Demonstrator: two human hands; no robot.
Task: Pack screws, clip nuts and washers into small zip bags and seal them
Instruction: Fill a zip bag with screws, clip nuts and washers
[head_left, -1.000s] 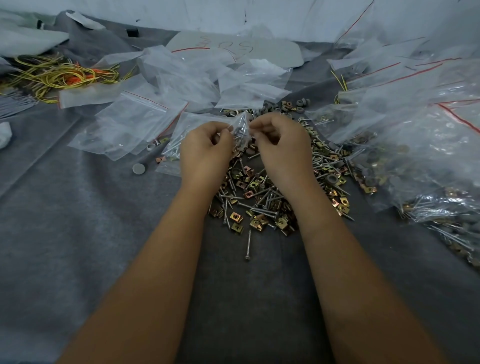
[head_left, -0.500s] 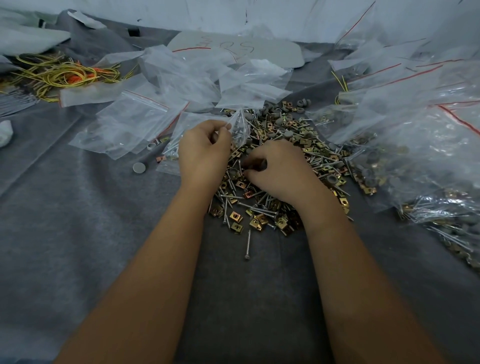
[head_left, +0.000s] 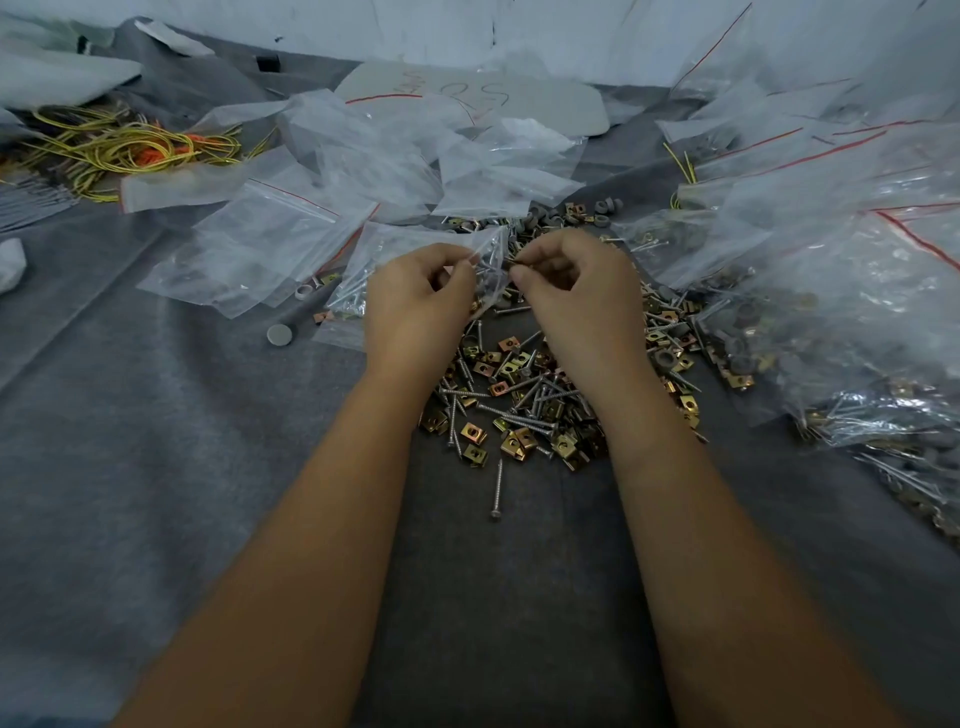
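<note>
The small clear plastic zip bag (head_left: 415, 260), part-filled with screws, is pinched at its mouth by the left hand (head_left: 415, 306); the right hand (head_left: 571, 301) is curled on what looks like a small fastener, hard to make out. Limp, slippery film is best held at the rim. Loose silver screws and brass clip nuts (head_left: 519, 410) lie below both grips; bare grey tabletop (head_left: 156, 467) lies leftward.

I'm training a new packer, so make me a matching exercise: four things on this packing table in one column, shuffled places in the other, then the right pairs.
Things:
1. small zip bag
2. yellow wires
3. lone screw
4. filled bags

Places:
A. far left of the table
B. held by the left hand
C. right side
D. apart, near edge of the pile

Pairs: 1-B, 2-A, 3-D, 4-C
</note>
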